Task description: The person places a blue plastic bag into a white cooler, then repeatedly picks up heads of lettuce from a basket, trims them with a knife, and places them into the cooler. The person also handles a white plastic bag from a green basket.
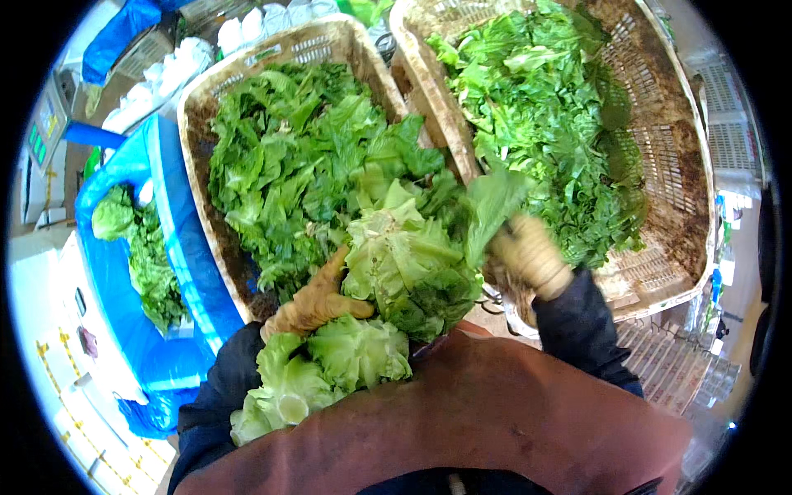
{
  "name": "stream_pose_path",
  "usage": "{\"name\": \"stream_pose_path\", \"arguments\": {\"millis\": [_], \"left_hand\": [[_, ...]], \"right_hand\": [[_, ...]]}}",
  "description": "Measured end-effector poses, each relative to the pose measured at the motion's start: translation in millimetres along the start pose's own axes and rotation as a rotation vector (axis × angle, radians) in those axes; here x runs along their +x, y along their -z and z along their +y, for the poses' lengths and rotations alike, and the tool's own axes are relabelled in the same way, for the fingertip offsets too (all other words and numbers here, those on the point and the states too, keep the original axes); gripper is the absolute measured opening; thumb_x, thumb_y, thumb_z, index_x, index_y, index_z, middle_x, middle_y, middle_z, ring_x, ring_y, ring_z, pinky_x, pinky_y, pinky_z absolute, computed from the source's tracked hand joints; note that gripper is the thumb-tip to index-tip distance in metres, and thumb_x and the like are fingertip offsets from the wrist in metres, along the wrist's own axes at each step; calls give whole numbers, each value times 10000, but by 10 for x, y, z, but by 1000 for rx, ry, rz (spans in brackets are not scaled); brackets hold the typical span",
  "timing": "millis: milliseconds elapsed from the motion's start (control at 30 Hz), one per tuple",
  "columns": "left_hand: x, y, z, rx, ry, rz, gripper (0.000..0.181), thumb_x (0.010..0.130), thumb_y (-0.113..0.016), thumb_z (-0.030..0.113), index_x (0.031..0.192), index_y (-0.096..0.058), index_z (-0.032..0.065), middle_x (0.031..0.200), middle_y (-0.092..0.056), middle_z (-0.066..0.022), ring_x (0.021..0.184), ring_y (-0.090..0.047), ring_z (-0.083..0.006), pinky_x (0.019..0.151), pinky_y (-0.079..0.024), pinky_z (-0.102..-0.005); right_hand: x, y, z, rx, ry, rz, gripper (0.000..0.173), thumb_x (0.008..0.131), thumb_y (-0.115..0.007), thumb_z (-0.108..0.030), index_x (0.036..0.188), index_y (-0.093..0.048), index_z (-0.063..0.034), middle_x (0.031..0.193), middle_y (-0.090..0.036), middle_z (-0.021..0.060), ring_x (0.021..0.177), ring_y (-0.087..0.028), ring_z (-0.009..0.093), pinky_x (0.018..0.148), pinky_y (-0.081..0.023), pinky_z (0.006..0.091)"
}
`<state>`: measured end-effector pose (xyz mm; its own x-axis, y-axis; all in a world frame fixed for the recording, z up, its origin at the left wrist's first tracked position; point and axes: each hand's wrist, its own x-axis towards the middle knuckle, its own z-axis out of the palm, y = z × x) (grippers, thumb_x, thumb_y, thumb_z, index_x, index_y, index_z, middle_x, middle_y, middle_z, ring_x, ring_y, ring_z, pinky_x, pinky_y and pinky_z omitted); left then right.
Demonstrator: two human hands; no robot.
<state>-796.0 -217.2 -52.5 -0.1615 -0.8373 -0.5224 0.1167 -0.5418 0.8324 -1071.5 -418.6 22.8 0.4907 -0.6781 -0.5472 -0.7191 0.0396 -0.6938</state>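
Note:
My left hand (pixel 315 306), in a tan glove, grips a head of lettuce (pixel 402 260) from its left side, with the pale base turned up. Two more lettuce heads, one nearer my wrist (pixel 359 349) and one with a round cut stem (pixel 288 387), rest between my left forearm and the reddish-brown apron (pixel 526 414). To the right of the held head, my gloved right hand (pixel 529 253) is blurred by motion. It pinches a large outer lettuce leaf (pixel 492 210); whether the leaf still joins the head cannot be made out.
Loose leaves (pixel 297 142) fill a dirty plastic basket (pixel 195 167) ahead on the left. Another stained basket (pixel 674 161) on the right holds more leaves (pixel 532 111). At far left, a blue-lined container (pixel 99 247) has lettuce (pixel 151 266) inside. Stacked crates (pixel 662 365) stand at lower right.

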Motion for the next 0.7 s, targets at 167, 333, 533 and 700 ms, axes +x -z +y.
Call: {"name": "stream_pose_path", "arguments": {"millis": [167,333,533,700], "left_hand": [[-289,-12,168,-189,67,-124,1029,686,-832,56,1555,-283,31,1443,-502,-97,1292,-469,-199,1100,-364,-336],[-405,-62,189,-339,-35,-271,998,695,-794,-11,1559,-303,80,1436,-512,-76,1317,-459,-193,1120,-355,-334],[-501,-53,300,-338,-71,-7,1004,711,-819,35,1558,-282,71,1435,-505,-95,1322,-459,-213,1128,-358,-350],[-509,1,335,-234,-5,-13,901,742,-809,52,1523,-360,57,1405,-533,-91,1288,-487,-201,1097,-390,-348]], "right_hand": [[-231,-76,-948,-984,954,174,334,758,-698,-68,1091,-676,-90,1128,-703,123,764,-727,225,606,-587,361],[224,112,-864,-929,588,-54,277,818,-679,-232,1036,-720,-66,935,-705,170,790,-710,281,676,-571,372],[-223,-229,-1161,97,406,-268,687,780,-789,-98,1403,-506,-27,1198,-667,96,1039,-663,207,915,-539,330],[-338,-104,-1220,-437,641,-110,435,770,-687,-6,1201,-653,-60,1120,-698,136,990,-705,253,869,-562,330]]}}
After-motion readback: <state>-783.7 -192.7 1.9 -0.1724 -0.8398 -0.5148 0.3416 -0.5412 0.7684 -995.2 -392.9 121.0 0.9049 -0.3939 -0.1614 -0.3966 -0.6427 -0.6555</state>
